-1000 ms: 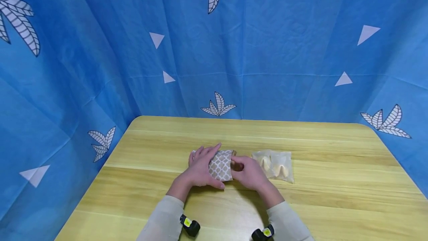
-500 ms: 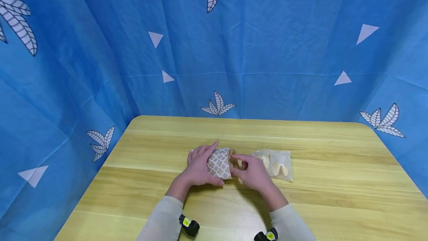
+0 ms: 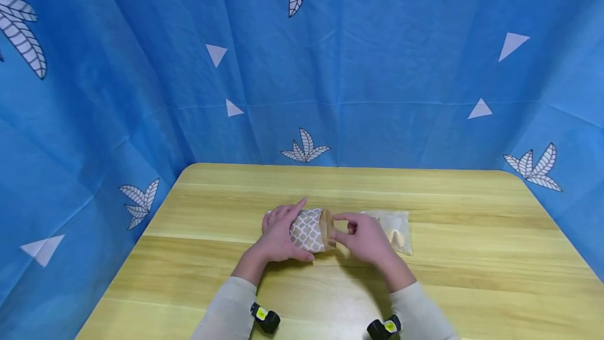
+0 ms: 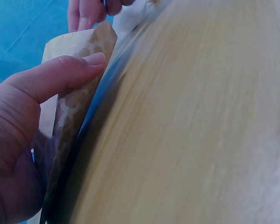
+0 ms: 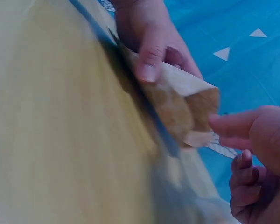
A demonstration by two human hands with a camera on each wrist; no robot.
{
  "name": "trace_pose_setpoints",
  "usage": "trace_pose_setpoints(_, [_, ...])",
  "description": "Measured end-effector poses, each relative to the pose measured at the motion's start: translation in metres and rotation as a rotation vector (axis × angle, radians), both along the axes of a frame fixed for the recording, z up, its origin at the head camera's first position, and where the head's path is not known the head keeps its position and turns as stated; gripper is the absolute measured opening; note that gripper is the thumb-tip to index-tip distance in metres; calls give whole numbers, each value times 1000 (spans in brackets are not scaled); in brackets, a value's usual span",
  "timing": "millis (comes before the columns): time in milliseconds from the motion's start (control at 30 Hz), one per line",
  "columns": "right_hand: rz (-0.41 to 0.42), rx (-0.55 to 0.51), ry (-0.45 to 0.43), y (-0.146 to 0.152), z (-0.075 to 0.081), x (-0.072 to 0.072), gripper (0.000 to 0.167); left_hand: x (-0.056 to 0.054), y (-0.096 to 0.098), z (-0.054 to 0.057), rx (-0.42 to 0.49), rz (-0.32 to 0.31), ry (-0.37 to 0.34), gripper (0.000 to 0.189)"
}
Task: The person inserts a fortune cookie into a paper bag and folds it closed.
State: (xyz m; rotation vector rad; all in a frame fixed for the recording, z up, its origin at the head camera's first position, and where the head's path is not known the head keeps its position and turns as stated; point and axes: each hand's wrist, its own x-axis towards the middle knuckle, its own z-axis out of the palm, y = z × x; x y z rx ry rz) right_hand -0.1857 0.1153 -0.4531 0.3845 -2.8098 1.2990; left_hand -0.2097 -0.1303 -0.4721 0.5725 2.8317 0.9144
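A small brown paper bag [image 3: 306, 231] with a white lattice pattern lies on its side on the table, mouth to the right. My left hand [image 3: 280, 235] grips it from the left, its thumb across the near side, as the left wrist view also shows. My right hand [image 3: 365, 237] is at the mouth, thumb and index finger extended and the other fingers curled. In the right wrist view an index fingertip [image 5: 214, 120] is right at the rim of the spread mouth, and nothing is in that hand. The bag's far side is hidden behind my left fingers.
Behind my right hand lie cookies in clear wrappers [image 3: 398, 235], folded like fortune cookies and partly covered by the hand. The wooden table [image 3: 226, 188] ends at a blue patterned curtain [image 3: 401, 67]. Each wrist wears a small black camera [image 3: 266, 320].
My right hand has drawn back to the right from inside the bag's mouth, which now stands wider apart. My left hand and the bag have shifted slightly left in view.
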Motion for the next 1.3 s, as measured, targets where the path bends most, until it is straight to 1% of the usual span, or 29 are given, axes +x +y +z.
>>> trace_pose_setpoints(167, [18,23,41,20,12,-4,48,0,0,-1,1,4,6,134])
trace_pose_setpoints(267, [43,49,46,34,17,-4,59,0,0,0,1,3,6,135])
trace_pose_setpoints(367, [68,97,47,48,19,-3,73,0,1,0,5,0,4,135])
trace_pose_setpoints(533, [65,189,50,67,16,-4,91,0,0,0,5,1,-1,135])
trace_pose_setpoints(733, [47,256,48,85,8,-5,103,1,-1,1,4,14,0,135])
trace_pose_setpoints(967, [29,307,42,93,1,-8,110,2,-1,1,1,14,-8,134])
trace_pose_setpoints(1300, [16,360,40,94,-5,-13,103,1,0,1,5,11,-6,134])
